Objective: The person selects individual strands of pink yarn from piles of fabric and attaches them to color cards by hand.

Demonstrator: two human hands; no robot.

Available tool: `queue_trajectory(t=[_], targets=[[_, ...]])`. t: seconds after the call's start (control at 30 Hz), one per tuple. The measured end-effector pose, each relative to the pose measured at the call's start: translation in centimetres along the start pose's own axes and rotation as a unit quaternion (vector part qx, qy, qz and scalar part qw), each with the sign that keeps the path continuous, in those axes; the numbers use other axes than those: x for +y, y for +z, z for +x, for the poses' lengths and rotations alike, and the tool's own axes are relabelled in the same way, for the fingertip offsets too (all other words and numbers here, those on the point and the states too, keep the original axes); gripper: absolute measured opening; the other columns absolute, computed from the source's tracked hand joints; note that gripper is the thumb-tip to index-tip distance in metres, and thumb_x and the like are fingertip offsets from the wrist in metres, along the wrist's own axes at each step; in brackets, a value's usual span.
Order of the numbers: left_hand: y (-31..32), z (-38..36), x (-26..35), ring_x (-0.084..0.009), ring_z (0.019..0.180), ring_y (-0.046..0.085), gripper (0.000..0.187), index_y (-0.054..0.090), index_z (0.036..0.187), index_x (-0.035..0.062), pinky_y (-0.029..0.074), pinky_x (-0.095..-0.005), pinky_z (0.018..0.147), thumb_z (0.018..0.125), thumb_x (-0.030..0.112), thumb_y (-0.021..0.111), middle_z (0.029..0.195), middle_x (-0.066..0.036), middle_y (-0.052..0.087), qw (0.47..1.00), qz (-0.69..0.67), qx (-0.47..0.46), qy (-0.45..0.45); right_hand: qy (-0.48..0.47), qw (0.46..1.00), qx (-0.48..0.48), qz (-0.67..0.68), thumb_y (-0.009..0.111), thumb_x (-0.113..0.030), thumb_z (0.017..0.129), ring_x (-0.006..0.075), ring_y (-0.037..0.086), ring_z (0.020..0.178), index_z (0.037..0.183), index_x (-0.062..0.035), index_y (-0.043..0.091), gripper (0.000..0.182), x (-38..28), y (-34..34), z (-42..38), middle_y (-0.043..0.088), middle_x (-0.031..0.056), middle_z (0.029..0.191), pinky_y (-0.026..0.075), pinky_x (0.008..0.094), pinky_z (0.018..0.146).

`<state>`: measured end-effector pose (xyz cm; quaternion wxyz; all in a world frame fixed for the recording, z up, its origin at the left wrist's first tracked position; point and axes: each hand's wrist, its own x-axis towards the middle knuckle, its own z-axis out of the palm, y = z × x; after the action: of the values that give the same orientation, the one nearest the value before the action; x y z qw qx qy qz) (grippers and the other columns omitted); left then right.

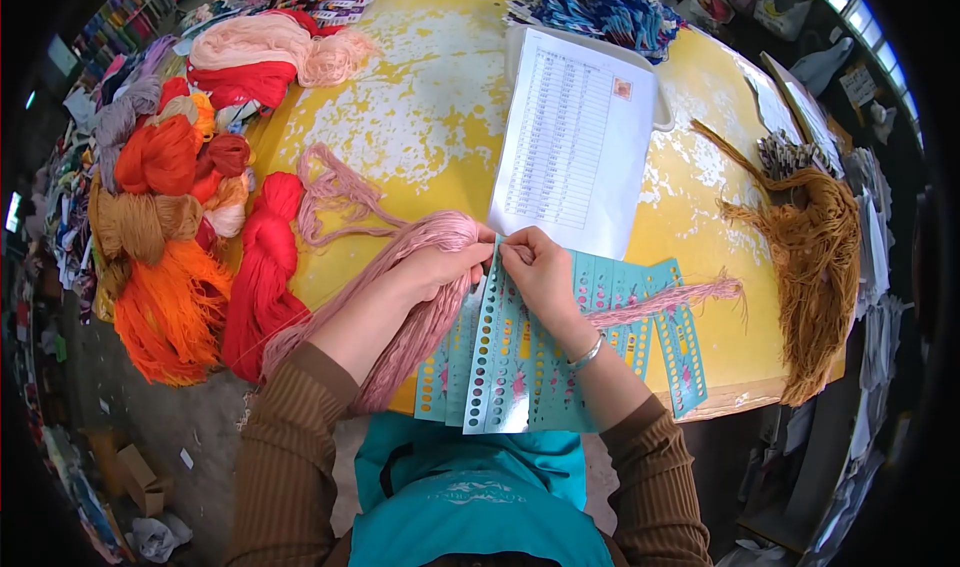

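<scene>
Left hand is closed around a thick hank of pink yarn; the fingers wrap over the bundle at its upper end, near the table edge; right hand is pinched narrow, thumb and forefinger tips together on what looks like a thin strand at the top edge of the teal punched card; the strand itself is too fine to confirm. The two hands are almost touching, fingertips meeting just above the card's top row of holes; the left is the one on the yarn supply, the right is the one at the card.

Key geometry: the hank's long axis runs diagonally, from the left hand down and toward the person's left, over the table edge; the card's long axis runs away from the body, top edge under the fingertips; so the yarn sits to the left of the card, feeding in sideways across its upper end.

More teal cards are fanned under and to the right, one with a pink tassel lying across it; a printed sheet lies just beyond the hands; red skein and orange skeins are to the left; a brown hank sits well to the right on the yellow table.
</scene>
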<state>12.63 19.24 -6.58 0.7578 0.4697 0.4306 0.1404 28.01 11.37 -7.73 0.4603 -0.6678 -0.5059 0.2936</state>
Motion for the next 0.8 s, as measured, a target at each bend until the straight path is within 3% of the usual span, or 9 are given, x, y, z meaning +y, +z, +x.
queue_trajectory(t=[0.2, 0.27, 0.3, 0.33, 0.4, 0.5, 0.63, 0.73, 0.8], targets=[[-1.6, 2.3, -3.1, -0.0078, 0.055, 0.053, 0.019, 0.061, 0.102, 0.0065, 0.043, -0.0225, 0.050, 0.094, 0.023, 0.057, 0.068, 0.000, 0.057, 0.967, 0.203, 0.049, 0.143, 0.011, 0.999, -0.018, 0.031, 0.068, -0.014, 0.082, 0.0162, 0.063, 0.061, 0.090, -0.0006, 0.064, 0.016, 0.6, 0.2, 0.3, 0.065, 0.0100, 0.068, 0.049, 0.0299, 0.059], [-1.1, 0.5, -0.6, -0.0081, 0.059, 0.055, 0.023, 0.061, 0.098, 0.0074, 0.045, -0.0258, 0.054, 0.096, 0.030, 0.055, 0.073, 0.001, 0.059, 0.805, 0.575, 0.138, -0.051, 0.016, 0.998, -0.050, -0.023, 0.068, -0.015, 0.083, 0.0116, 0.057, 0.059, 0.090, -0.0010, 0.064, 0.016, -0.1, -0.2, 0.6, 0.062, 0.0061, 0.067, 0.047, 0.0276, 0.057], [-1.5, -0.6, -0.5, -0.0078, 0.061, 0.055, 0.027, 0.061, 0.095, 0.0081, 0.046, -0.0274, 0.056, 0.096, 0.034, 0.053, 0.076, 0.002, 0.061, 0.711, 0.670, 0.197, 0.078, 0.021, 0.994, -0.080, -0.077, 0.068, -0.015, 0.084, 0.0071, 0.052, 0.058, 0.091, -0.0013, 0.064, 0.016, -0.4, -0.4, 0.7, 0.060, 0.0023, 0.065, 0.044, 0.0254, 0.055], [-2.1, -1.3, -0.2, -0.0078, 0.061, 0.055, 0.027, 0.061, 0.095, 0.0081, 0.046, -0.0274, 0.056, 0.096, 0.034, 0.053, 0.076, 0.002, 0.061, 0.711, 0.671, 0.197, 0.077, 0.022, 0.994, -0.079, -0.077, 0.068, -0.015, 0.084, 0.0071, 0.052, 0.058, 0.091, -0.0013, 0.064, 0.016, -0.4, -0.4, 0.7, 0.060, 0.0023, 0.065, 0.044, 0.0254, 0.055], [-3.6, -2.5, 0.5, -0.0079, 0.063, 0.056, 0.026, 0.061, 0.095, 0.0081, 0.046, -0.0257, 0.056, 0.096, 0.032, 0.053, 0.078, 0.001, 0.061, 0.969, 0.228, 0.051, 0.078, 0.010, 0.993, -0.079, -0.091, 0.067, -0.018, 0.083, 0.0104, 0.051, 0.054, 0.091, -0.0023, 0.064, 0.018, -0.7, -0.3, 0.7, 0.058, 0.0030, 0.063, 0.042, 0.0277, 0.053], [-4.9, -1.5, -1.4, -0.0081, 0.062, 0.054, 0.023, 0.061, 0.096, 0.0073, 0.045, -0.0238, 0.055, 0.095, 0.029, 0.056, 0.078, 0.000, 0.061, 0.982, 0.148, 0.065, 0.100, 0.041, 0.990, -0.090, -0.105, 0.066, -0.025, 0.083, 0.0240, 0.061, 0.062, 0.092, -0.0065, 0.063, 0.021, -1.0, -0.1, 0.7, 0.062, 0.0077, 0.067, 0.048, 0.0362, 0.059], [-4.1, -1.7, -0.5, -0.0078, 0.060, 0.052, 0.022, 0.060, 0.095, 0.0053, 0.043, -0.0234, 0.053, 0.094, 0.027, 0.059, 0.076, -0.001, 0.060, 0.994, 0.057, 0.033, 0.093, 0.023, 0.990, -0.080, -0.113, 0.066, -0.024, 0.084, 0.0156, 0.056, 0.056, 0.093, -0.0031, 0.063, 0.022, -1.3, -0.2, 0.6, 0.059, 0.0051, 0.064, 0.044, 0.0311, 0.054], [-3.6, -1.3, -1.0, -0.0083, 0.057, 0.053, 0.021, 0.061, 0.089, 0.0064, 0.043, -0.0232, 0.052, 0.092, 0.027, 0.062, 0.070, -0.001, 0.058, 0.993, 0.066, 0.044, 0.092, 0.028, 0.987, -0.082, -0.136, 0.065, -0.028, 0.085, 0.0179, 0.058, 0.057, 0.094, -0.0032, 0.062, 0.026, -1.9, 0.0, 0.6, 0.060, 0.0065, 0.065, 0.045, 0.0325, 0.055], [-2.7, -1.9, -0.6, -0.0086, 0.056, 0.052, 0.022, 0.061, 0.089, 0.0050, 0.042, -0.0223, 0.050, 0.092, 0.027, 0.061, 0.069, -0.001, 0.057, 0.996, 0.046, 0.001, 0.076, 0.032, 0.981, -0.086, -0.173, 0.066, -0.036, 0.083, 0.0293, 0.065, 0.068, 0.097, -0.0043, 0.060, 0.035, -2.4, 0.0, 0.5, 0.065, 0.0115, 0.070, 0.050, 0.0391, 0.062]])
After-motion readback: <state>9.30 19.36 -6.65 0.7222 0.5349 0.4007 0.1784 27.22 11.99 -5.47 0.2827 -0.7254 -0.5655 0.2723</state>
